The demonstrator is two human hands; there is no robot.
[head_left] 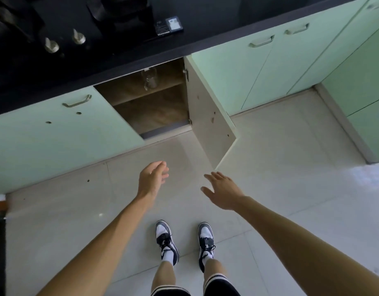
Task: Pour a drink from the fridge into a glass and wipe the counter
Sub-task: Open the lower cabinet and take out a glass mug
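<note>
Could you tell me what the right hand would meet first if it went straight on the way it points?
Most likely the open door, whose corner lies just ahead of the right hand, though depth is unclear.

home kitchen | gas hob (62, 28) | black counter (216, 41) | green cabinets (237, 77)

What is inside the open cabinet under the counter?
A clear glass stands on the upper shelf. I see nothing on the lower shelf; the parts behind the closed door are hidden.
</note>
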